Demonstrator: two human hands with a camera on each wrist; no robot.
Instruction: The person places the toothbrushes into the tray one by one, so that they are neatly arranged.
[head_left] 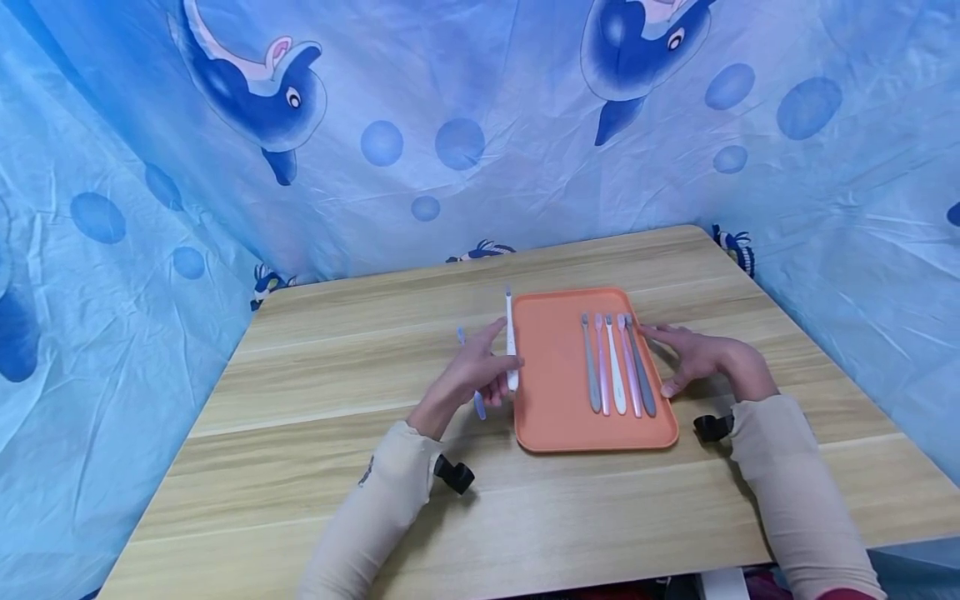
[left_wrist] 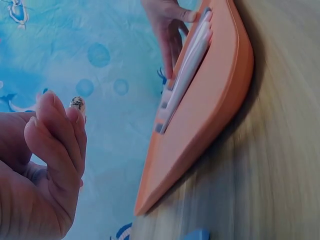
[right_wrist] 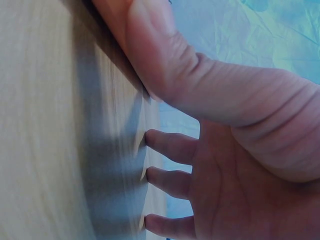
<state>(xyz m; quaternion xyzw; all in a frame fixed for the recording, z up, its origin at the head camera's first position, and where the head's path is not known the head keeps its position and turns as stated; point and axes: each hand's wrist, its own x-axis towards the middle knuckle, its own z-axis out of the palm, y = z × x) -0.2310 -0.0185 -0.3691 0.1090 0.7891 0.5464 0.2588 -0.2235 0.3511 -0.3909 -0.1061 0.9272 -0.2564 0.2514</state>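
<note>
My left hand [head_left: 480,367] pinches a white toothbrush [head_left: 511,333] between thumb and index finger, at the left rim of an orange tray [head_left: 551,417]. The brush stands with its bristle head toward the back. Beneath that hand a blue toothbrush [head_left: 480,407] lies on the table, partly hidden by the hand. Several grey, pink and white toothbrushes [head_left: 617,371] lie side by side on the tray's right half, heads away from me. My right hand [head_left: 697,358] rests at the tray's right edge, its thumb [right_wrist: 150,45] touching the rim and other fingertips on the table.
The wooden table [head_left: 315,400] extends around the tray. A blue curtain [head_left: 480,167] with dolphin pictures hangs behind and at both sides. Black wrist cameras [head_left: 454,475] sit on both wrists near the table.
</note>
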